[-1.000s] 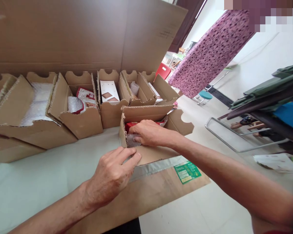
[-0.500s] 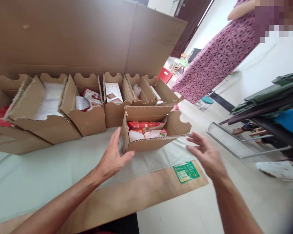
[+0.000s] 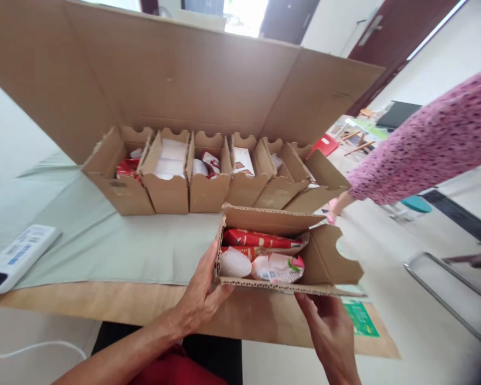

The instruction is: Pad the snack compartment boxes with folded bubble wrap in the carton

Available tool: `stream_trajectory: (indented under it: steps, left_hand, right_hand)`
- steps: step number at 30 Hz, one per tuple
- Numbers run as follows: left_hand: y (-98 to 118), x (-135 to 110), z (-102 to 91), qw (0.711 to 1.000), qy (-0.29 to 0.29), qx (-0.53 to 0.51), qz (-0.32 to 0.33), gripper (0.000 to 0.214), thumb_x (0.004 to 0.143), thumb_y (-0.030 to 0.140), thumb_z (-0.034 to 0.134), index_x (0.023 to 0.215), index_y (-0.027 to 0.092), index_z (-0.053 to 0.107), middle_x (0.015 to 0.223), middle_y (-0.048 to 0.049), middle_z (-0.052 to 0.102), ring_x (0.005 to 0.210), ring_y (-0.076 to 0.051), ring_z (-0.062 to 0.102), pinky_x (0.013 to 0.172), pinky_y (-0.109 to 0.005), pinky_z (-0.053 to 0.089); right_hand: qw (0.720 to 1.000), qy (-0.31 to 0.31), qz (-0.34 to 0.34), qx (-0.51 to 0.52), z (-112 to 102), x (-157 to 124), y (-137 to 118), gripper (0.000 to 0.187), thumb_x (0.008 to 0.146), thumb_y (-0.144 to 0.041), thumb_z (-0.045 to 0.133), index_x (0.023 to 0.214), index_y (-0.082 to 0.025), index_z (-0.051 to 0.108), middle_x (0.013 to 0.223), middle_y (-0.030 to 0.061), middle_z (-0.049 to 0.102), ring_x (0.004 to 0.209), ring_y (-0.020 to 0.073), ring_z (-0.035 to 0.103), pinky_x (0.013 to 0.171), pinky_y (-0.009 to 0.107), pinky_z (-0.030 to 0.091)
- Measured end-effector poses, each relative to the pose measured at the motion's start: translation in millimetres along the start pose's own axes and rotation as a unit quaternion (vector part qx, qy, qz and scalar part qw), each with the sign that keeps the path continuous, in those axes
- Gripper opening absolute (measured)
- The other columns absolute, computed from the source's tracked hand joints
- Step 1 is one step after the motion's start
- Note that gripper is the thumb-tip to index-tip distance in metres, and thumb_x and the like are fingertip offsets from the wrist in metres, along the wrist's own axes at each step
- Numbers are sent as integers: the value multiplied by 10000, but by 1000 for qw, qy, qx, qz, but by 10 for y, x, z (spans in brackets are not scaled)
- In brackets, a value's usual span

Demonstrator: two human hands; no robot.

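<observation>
An open cardboard box is held between my two hands at the table's front edge. My left hand grips its left end, with the thumb along the front wall. Around the lower front side on the right closes my right hand, its fingertips hidden under the box. Inside lie red packets, a white wrapped bundle and a pink-and-white packet. Behind it stands a row of similar cardboard boxes, holding red packets, bubble-wrapped items and a white carton.
A tall cardboard panel rises behind the row. On the table's left lies a white power strip on a pale green cloth. A green label is at the table's right corner. A person in a pink patterned garment stands at right.
Both hands have closed on the front box, which now sits nearer to me, over the table's front edge. The view has turned left, bringing the power strip into sight.
</observation>
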State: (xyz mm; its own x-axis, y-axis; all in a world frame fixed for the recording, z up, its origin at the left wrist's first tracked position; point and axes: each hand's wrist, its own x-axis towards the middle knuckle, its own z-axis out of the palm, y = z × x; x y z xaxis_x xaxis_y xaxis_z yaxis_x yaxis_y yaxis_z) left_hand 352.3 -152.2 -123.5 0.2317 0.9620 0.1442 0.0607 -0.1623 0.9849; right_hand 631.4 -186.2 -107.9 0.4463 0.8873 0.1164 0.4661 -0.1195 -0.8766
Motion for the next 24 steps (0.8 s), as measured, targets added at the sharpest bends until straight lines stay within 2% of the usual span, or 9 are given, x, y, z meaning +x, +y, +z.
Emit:
stream_trajectory:
  steps: [4, 8, 10, 12, 14, 16, 20, 22, 24]
  left_hand:
    - [112, -383, -539, 997, 47, -1, -65, 741, 962, 477, 599, 1601, 240, 309, 1565, -130, 482, 1468, -342, 414, 1203, -522, 369]
    - [290, -273, -987, 991, 121, 33, -53, 626, 960, 510, 579, 1496, 202, 480, 1416, -129, 623, 1339, -332, 551, 1140, -485, 445]
    - [339, -141, -1001, 990, 127, 47, -28, 649, 950, 507, 588, 1510, 206, 461, 1455, -131, 591, 1365, -336, 522, 1144, -493, 435]
    - [348, -87, -894, 995, 91, 41, 2, 706, 934, 488, 613, 1552, 221, 400, 1567, -131, 477, 1443, -343, 435, 1181, -512, 390]
    - [332, -160, -769, 998, 53, 29, 19, 761, 918, 469, 643, 1578, 226, 354, 1634, -131, 378, 1494, -344, 364, 1218, -529, 336]
    - [311, -322, -734, 999, 42, 20, 11, 764, 919, 460, 651, 1582, 225, 352, 1620, -139, 401, 1482, -345, 391, 1224, -536, 331]
    - [360, -528, -981, 994, 111, 24, -8, 635, 951, 461, 608, 1526, 245, 450, 1464, -130, 585, 1385, -344, 516, 1177, -533, 408]
    - [426, -473, -1101, 988, 152, 35, 10, 624, 942, 465, 618, 1509, 248, 472, 1443, -123, 600, 1394, -348, 501, 1181, -536, 398]
    - [470, -375, -1118, 986, 162, 40, 25, 671, 921, 468, 645, 1523, 240, 454, 1483, -128, 564, 1434, -355, 450, 1195, -543, 371]
  right_hand:
    - [998, -39, -47, 12, 434, -290, -236, 398, 789, -563, 749, 930, -200, 665, 847, 80, 729, 796, 262, 703, 688, 363, 567]
    - [989, -105, -84, 64, 809, -284, -643, 435, 798, -527, 750, 1078, -209, 652, 996, 78, 716, 789, 228, 698, 720, 364, 577]
    - [988, -105, -70, 89, 810, -274, -732, 496, 792, -536, 756, 1151, -216, 636, 1093, 90, 702, 840, 235, 703, 732, 362, 576]
    - [992, -66, -44, 98, 693, -337, -700, 514, 781, -540, 774, 1157, -220, 632, 1098, 90, 704, 900, 250, 703, 768, 365, 569]
    - [995, -15, -13, 97, 558, -471, -599, 523, 780, -527, 790, 1169, -220, 623, 1091, 87, 711, 983, 269, 691, 834, 380, 556]
    - [995, 9, 9, 96, 515, -615, -520, 513, 785, -515, 796, 1160, -212, 621, 1081, 91, 719, 1023, 279, 678, 868, 391, 546]
    - [991, -67, -26, 113, 790, -671, -645, 457, 787, -506, 791, 1099, -208, 640, 1038, 90, 713, 943, 262, 678, 818, 377, 545]
    - [985, -95, -52, 135, 936, -586, -783, 468, 794, -508, 780, 1132, -219, 634, 1071, 86, 695, 929, 248, 673, 818, 377, 540]
    - [985, -77, -55, 146, 965, -509, -859, 491, 794, -518, 776, 1156, -224, 623, 1098, 87, 687, 952, 249, 664, 838, 386, 531]
